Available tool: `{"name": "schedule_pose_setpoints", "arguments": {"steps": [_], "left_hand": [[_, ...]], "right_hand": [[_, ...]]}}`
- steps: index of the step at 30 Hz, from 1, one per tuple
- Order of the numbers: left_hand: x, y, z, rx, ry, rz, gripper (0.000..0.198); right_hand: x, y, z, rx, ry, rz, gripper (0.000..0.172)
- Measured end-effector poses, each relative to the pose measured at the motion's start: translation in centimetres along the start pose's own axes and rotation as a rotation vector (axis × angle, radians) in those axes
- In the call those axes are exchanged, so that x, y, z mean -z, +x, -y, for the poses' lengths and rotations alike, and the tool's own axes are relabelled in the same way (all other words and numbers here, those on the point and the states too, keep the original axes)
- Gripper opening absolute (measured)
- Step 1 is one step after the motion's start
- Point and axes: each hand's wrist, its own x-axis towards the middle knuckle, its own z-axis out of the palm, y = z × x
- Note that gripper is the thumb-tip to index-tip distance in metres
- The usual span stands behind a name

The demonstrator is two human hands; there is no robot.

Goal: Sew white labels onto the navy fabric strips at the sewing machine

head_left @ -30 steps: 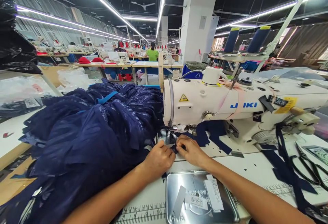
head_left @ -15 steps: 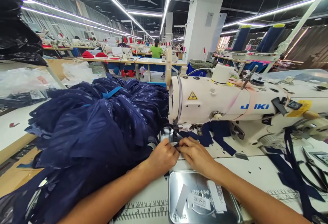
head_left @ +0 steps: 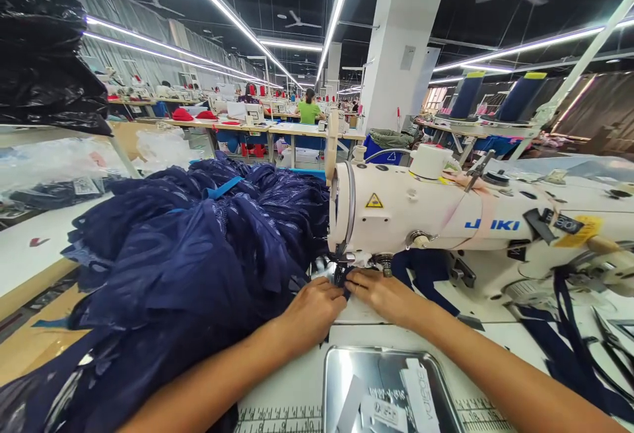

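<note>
A: Biggest first, go.
B: White counter (head_left: pixel 302 383), ruler marks printed along the near side.
A: Next?
B: Heap of navy fabric (head_left: pixel 193 268), left of the sewing machine, crumpled, left forearm running along its near side. Then the sewing machine (head_left: pixel 436 212) itself — white, blue lettering, yellow warning triangle at its head end.
A: Mid-size stuff?
B: Metal tray (head_left: pixel 341 368), in front of the machine, between the forearms. Scissors (head_left: pixel 608 337) at the far right, near loose navy strips (head_left: pixel 559 347).
A: Hands?
B: Left hand (head_left: pixel 317 311): fingers together and bent, just in front of the needle area. Right hand (head_left: pixel 379 294): flatter, fingers close together, pointing at the same spot under the machine head. Fingertips of both near each other.
A: Holding anything?
B: Can't tell — the undersides are hidden.
A: And the small things?
B: Blue strip (head_left: pixel 222 188) on top of the heap. White labels (head_left: pixel 420 393) in the tray. Smallest: a bit of dark cloth (head_left: pixel 349 276), at the right fingertips, right beside the presser foot; mostly covered.
</note>
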Motion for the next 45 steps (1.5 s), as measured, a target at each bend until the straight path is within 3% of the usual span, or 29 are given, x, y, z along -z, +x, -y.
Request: {"name": "schedule_pose_setpoints", "arguments": {"steps": [6,28,37,41,45], "left_hand": [[-0.8,1.4,-0.5,0.066,0.052,0.071,0.011],[-1.7,2.1,-0.8,0.15,0.103,-0.059,0.016],[-1.1,2.3,-0.7,0.196,0.106,-0.104,0.017],[-0.4,1.8,-1.2,0.28,0.117,-0.134,0.003],[0.8,0.5,0.1,0.305,0.2,-0.052,0.01]], "right_hand": [[-1.4,-0.2,-1.2,-0.001,0.05,-0.056,0.036],[-1.4,0.3,-1.6,-0.043,0.126,-0.14,0.036],[-1.3,0.7,-1.6,-0.084,-0.006,-0.113,0.032],[-1.0,0.7,-1.5,-0.074,-0.042,-0.097,0.033],[-0.4,0.3,-0.8,-0.117,-0.025,-0.101,0.028]]}}
